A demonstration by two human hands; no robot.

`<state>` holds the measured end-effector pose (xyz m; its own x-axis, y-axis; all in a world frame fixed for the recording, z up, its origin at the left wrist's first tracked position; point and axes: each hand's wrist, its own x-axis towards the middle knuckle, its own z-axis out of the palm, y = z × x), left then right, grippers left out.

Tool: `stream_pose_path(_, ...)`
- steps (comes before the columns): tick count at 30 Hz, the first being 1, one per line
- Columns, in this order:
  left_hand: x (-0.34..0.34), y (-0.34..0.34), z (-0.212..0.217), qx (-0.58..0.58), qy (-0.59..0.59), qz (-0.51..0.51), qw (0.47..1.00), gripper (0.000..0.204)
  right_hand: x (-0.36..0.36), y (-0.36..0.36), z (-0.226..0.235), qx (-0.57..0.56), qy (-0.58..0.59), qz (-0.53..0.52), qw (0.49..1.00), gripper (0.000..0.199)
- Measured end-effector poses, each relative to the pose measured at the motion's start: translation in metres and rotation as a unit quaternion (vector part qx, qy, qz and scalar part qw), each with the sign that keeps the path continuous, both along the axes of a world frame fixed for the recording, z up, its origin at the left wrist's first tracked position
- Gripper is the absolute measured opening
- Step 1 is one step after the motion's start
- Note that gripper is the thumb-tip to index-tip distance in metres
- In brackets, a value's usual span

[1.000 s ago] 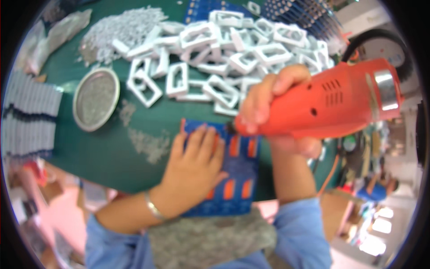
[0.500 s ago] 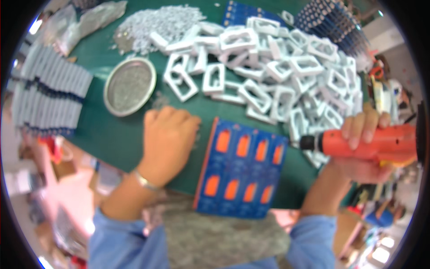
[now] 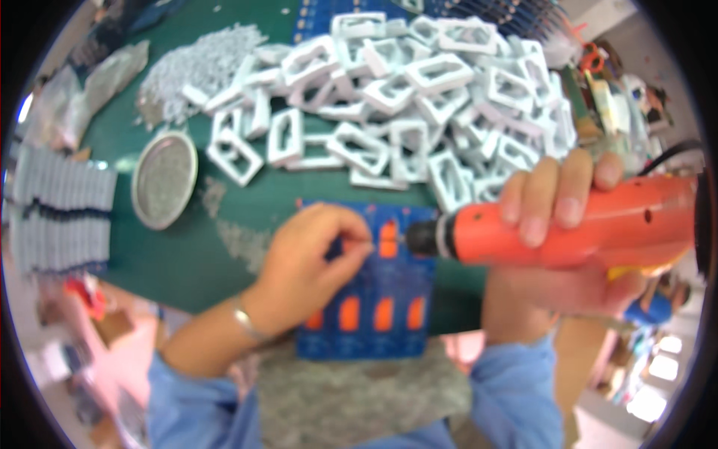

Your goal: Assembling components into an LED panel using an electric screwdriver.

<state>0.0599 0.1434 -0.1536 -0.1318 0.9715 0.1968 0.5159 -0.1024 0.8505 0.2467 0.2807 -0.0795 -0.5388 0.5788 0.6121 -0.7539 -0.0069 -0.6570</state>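
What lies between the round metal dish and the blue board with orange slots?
In the head view: pale bits scattered on the green tabletop, then the left hand, which partly covers the blue board.

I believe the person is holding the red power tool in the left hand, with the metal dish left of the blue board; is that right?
Not quite: the head view shows the red power tool in the right hand; the metal dish is left of the blue board.

room: green tabletop (image 3: 179, 262) left of left hand (image 3: 303, 251) | obstacles: white frames (image 3: 410, 103) beyond, red tool (image 3: 598, 241) right
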Motion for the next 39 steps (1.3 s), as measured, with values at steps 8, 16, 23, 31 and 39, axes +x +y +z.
stream_pose_path(8,0.01,0.006,-0.002,0.053,-0.029,-0.019,0.998,0.036,0.003,-0.006,-0.003,0.003,-0.004,-0.013,1.0,0.073)
stream_pose_path(16,0.012,0.006,-0.007,0.062,-0.095,-0.014,0.993,0.047,0.003,-0.005,0.0,0.005,0.005,-0.006,1.0,0.071)
stream_pose_path(23,0.011,0.018,-0.014,0.034,-0.094,0.008,0.995,0.042,-0.01,0.003,-0.011,0.05,-0.02,0.0,0.999,0.076)
stream_pose_path(31,0.008,0.027,-0.014,0.023,0.13,-0.002,0.991,0.05,-0.024,0.017,-0.019,0.124,-0.122,0.024,0.984,0.075)
stream_pose_path(39,0.008,0.025,-0.016,0.029,0.136,0.012,0.99,0.052,-0.032,0.018,-0.016,0.205,-0.218,0.022,0.954,0.072)
